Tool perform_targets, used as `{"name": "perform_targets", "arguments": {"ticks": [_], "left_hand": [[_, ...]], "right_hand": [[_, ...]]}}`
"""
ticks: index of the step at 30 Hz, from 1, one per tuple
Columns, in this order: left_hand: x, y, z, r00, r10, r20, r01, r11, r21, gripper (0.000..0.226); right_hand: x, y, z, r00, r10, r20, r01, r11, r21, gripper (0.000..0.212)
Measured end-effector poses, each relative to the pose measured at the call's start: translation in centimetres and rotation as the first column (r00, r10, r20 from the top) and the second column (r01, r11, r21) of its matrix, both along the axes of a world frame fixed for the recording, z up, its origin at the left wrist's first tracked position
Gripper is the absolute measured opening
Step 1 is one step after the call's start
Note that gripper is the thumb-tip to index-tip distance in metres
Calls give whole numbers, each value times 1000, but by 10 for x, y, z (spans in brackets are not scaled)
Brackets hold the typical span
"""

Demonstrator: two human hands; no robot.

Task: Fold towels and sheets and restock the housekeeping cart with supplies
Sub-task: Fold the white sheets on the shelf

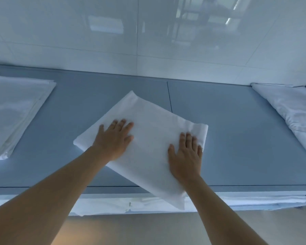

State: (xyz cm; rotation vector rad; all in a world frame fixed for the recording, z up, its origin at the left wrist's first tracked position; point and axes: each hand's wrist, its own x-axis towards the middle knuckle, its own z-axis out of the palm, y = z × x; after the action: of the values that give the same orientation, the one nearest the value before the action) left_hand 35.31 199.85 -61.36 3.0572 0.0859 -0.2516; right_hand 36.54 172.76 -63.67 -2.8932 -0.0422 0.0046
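Note:
A folded white sheet (pixel 148 121) lies at an angle in the middle of the grey-blue table (pixel 237 129), its near corner hanging over the front edge. My left hand (pixel 115 140) lies flat on the sheet's left part, fingers straight and spread. My right hand (pixel 185 154) presses flat on its right part, close to the right edge. Neither hand grips the cloth.
A stack of folded white linen (pixel 12 112) sits at the table's left end. Loose, rumpled white sheets (pixel 293 112) lie at the right end. A glossy white tiled wall (pixel 148 32) rises behind the table. More white cloth (pixel 113 204) shows on a shelf under the front edge.

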Motion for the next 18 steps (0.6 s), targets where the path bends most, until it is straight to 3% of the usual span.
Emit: {"name": "perform_targets", "arguments": {"ticks": [2,4,9,13,15,18], "left_hand": [[-7,-36,1,986,164,-37,-165,986,-5,63],[-34,-72,-7,971,237,24,-235,970,-66,70],[-65,-70,-23,970,188,155,-177,981,-79,77],[-66,-54,-26,985,76,154,-70,997,-42,79],[-65,-43,-24,989,18,149,-10,999,-51,80],[-57,-19,-20,981,-145,127,151,988,-39,80]], "right_hand": [[-19,13,-1,996,-91,-9,92,996,23,75],[-31,22,2,989,-140,-42,141,989,44,74],[-52,10,10,997,-73,-40,69,994,-85,73],[-21,-16,29,954,286,86,-278,956,-96,51],[7,-16,36,855,515,67,-508,856,-98,53],[45,-1,38,754,656,3,-650,748,-137,63]]}}
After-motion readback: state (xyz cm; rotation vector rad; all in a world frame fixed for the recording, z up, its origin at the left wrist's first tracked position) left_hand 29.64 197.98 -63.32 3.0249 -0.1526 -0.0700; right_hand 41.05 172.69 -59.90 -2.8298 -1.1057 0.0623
